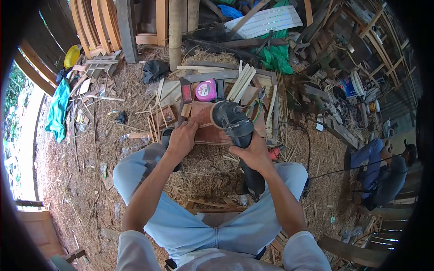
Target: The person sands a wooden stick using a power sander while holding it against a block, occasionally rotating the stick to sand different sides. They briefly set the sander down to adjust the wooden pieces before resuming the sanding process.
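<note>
In the middle of the view my right hand [254,152] is wrapped round the body of a dark angle grinder [235,124]. The grinder's round disc [219,114] is over a low reddish wooden board [212,134]. My left hand [182,137] presses its fingers on a thin wooden strip [204,125] at the left part of the board, just left of the disc. Beyond the board lie a pink tape measure [206,91], a bundle of pale wood sticks [242,82] and pliers [261,97].
Sawdust and wood scraps cover the ground [122,158]. Another person [386,174] sits at the right. A black cable [332,173] runs across the ground. Curved wooden pieces [97,25] stand at the upper left, near a teal cloth [58,110]. A red tool [275,152] lies beside my right knee.
</note>
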`<state>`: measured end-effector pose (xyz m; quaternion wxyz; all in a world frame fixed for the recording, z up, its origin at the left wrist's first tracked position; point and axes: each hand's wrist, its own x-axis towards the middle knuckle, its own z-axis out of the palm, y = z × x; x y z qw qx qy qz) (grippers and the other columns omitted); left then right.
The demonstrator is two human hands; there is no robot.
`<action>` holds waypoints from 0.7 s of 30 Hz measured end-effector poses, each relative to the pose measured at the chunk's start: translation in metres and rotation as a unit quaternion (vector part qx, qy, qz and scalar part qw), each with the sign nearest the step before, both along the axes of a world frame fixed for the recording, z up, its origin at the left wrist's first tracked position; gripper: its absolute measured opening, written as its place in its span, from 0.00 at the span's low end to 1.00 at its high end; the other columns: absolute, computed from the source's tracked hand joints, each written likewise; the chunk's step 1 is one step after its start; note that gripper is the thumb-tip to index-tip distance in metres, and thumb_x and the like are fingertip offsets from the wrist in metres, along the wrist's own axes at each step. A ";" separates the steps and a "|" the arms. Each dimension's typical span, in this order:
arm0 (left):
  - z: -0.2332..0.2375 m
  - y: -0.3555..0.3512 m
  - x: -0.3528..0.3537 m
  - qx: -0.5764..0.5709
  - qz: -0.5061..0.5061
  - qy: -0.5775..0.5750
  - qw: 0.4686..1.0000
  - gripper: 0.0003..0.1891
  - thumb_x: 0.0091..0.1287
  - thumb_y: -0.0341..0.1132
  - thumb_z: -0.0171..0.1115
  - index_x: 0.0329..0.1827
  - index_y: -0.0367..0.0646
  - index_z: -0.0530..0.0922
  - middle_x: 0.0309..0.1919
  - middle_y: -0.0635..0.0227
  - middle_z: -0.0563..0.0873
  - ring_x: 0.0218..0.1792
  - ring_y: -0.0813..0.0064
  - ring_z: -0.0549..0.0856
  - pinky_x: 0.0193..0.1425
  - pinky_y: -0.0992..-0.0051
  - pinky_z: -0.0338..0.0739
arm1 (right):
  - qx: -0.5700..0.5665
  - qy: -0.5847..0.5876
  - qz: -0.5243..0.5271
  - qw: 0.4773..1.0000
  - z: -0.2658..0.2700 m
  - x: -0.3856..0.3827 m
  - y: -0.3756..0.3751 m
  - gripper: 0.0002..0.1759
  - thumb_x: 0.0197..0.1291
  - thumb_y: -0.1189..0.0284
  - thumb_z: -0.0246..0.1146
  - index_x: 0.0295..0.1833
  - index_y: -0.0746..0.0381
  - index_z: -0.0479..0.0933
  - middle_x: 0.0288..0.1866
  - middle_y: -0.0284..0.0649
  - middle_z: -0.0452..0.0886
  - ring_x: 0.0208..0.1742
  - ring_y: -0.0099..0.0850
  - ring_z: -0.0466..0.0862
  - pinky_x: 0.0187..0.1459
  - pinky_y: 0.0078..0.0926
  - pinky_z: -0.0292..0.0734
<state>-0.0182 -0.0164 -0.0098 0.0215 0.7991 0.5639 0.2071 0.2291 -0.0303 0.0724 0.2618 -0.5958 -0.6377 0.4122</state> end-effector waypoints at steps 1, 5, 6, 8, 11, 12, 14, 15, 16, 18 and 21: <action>0.001 -0.001 0.000 -0.022 0.000 -0.001 1.000 0.11 0.56 0.24 0.58 0.43 0.37 0.77 0.39 0.57 0.82 0.44 0.57 0.84 0.46 0.61 0.82 | 0.002 -0.004 0.005 1.000 0.000 -0.001 -0.001 0.36 0.42 0.65 0.74 0.59 0.65 0.72 0.49 0.50 0.83 0.50 0.45 0.83 0.54 0.39 0.76; -0.001 -0.002 0.000 -0.044 -0.001 -0.007 0.999 0.18 0.51 0.21 0.62 0.47 0.35 0.76 0.40 0.55 0.81 0.45 0.52 0.83 0.46 0.59 0.80 | 0.014 -0.023 0.018 0.999 -0.011 0.000 0.001 0.38 0.42 0.63 0.74 0.60 0.65 0.71 0.50 0.54 0.83 0.53 0.52 0.83 0.55 0.44 0.76; 0.001 -0.002 0.000 -0.049 -0.001 -0.016 0.999 0.18 0.50 0.22 0.62 0.47 0.35 0.76 0.39 0.54 0.81 0.44 0.51 0.83 0.46 0.58 0.80 | 0.014 -0.022 0.018 0.999 -0.010 0.001 0.002 0.38 0.42 0.63 0.74 0.60 0.65 0.71 0.50 0.54 0.83 0.53 0.52 0.83 0.55 0.44 0.76; 0.004 -0.004 0.000 -0.057 0.000 -0.024 0.998 0.18 0.50 0.22 0.61 0.47 0.35 0.76 0.39 0.53 0.81 0.43 0.50 0.83 0.45 0.57 0.80 | 0.001 -0.018 0.018 1.000 -0.008 0.000 0.000 0.38 0.42 0.63 0.73 0.60 0.65 0.71 0.50 0.55 0.83 0.53 0.52 0.83 0.55 0.44 0.76; 0.002 -0.004 0.001 -0.073 0.015 -0.038 0.996 0.16 0.50 0.22 0.61 0.44 0.37 0.76 0.38 0.52 0.81 0.41 0.48 0.83 0.44 0.56 0.80 | -0.003 -0.026 0.026 0.999 -0.013 0.001 0.003 0.38 0.42 0.63 0.73 0.60 0.66 0.71 0.49 0.55 0.83 0.53 0.52 0.83 0.55 0.44 0.76; 0.003 -0.004 0.000 -0.066 0.011 -0.043 0.997 0.14 0.52 0.23 0.61 0.44 0.37 0.76 0.37 0.52 0.81 0.41 0.48 0.83 0.43 0.55 0.80 | -0.004 -0.027 0.026 0.999 -0.012 0.002 0.003 0.38 0.42 0.63 0.73 0.60 0.66 0.71 0.49 0.55 0.83 0.53 0.52 0.83 0.55 0.44 0.76; 0.003 -0.003 0.000 -0.060 0.007 -0.049 0.997 0.13 0.54 0.23 0.60 0.43 0.37 0.76 0.36 0.52 0.81 0.40 0.47 0.83 0.42 0.55 0.80 | 0.005 -0.029 0.023 0.999 -0.009 0.002 0.002 0.38 0.41 0.63 0.73 0.60 0.67 0.71 0.49 0.55 0.83 0.51 0.52 0.84 0.54 0.43 0.76; 0.009 -0.004 0.000 -0.063 0.009 -0.041 0.997 0.10 0.54 0.23 0.60 0.40 0.38 0.75 0.36 0.54 0.82 0.42 0.51 0.83 0.44 0.58 0.80 | 0.004 -0.029 0.024 0.999 -0.008 0.002 0.002 0.38 0.41 0.63 0.73 0.60 0.67 0.71 0.49 0.55 0.83 0.51 0.52 0.84 0.54 0.43 0.76; 0.012 -0.005 0.001 -0.067 0.011 -0.032 0.997 0.08 0.53 0.23 0.60 0.36 0.38 0.75 0.35 0.56 0.83 0.44 0.54 0.83 0.47 0.60 0.80 | -0.010 -0.025 0.015 1.000 -0.005 0.003 0.001 0.38 0.41 0.63 0.73 0.60 0.68 0.71 0.49 0.55 0.83 0.51 0.51 0.84 0.53 0.43 0.76; 0.007 -0.005 0.000 -0.054 0.010 -0.047 0.997 0.08 0.55 0.25 0.61 0.37 0.39 0.75 0.35 0.57 0.83 0.43 0.54 0.83 0.46 0.60 0.80 | -0.023 -0.022 0.004 0.999 -0.003 0.008 0.002 0.39 0.41 0.63 0.73 0.60 0.68 0.71 0.49 0.55 0.83 0.51 0.50 0.84 0.53 0.42 0.76; 0.000 -0.005 -0.003 -0.029 0.004 -0.068 0.997 0.10 0.56 0.27 0.63 0.41 0.40 0.77 0.36 0.57 0.83 0.42 0.54 0.83 0.46 0.60 0.80 | -0.014 -0.029 -0.007 0.999 -0.002 0.015 0.004 0.39 0.41 0.64 0.73 0.60 0.68 0.71 0.48 0.54 0.84 0.50 0.49 0.84 0.53 0.40 0.76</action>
